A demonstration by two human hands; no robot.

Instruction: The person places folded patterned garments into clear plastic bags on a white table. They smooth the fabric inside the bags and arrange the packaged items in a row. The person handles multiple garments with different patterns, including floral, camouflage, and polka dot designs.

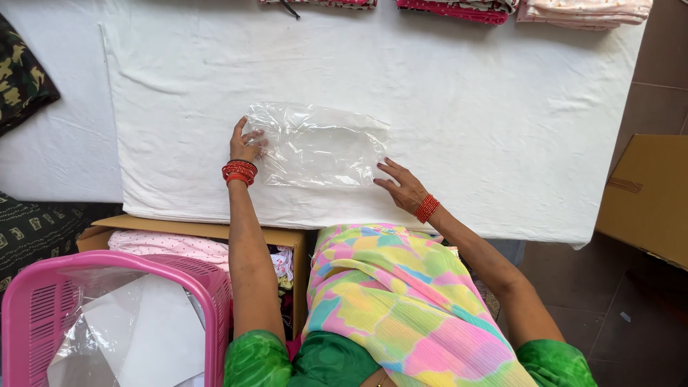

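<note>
The clear, crinkled plastic bag point(317, 145) on the white cloth-covered table point(502, 107) looks feather-light, limp and slippery, best pinned at its ends, where the left hand point(246, 145) and right hand point(403, 185) press flat, fingers spread, gripping nothing.

sleeves: short, bright green, both arms | left hand point(246, 145): stack of red bangles point(239, 172) at wrist | right hand point(403, 186): red bangles point(427, 208) at wrist, dark red nail polish | drape: crinkled pastel sari point(390, 301), patches of yellow, pink, teal, green

clear plastic bag point(319, 147) 1 | folded cloth stacks point(459, 8) 3 | pink basket point(208, 287) 1 | cardboard boxes point(645, 197) 2
</note>
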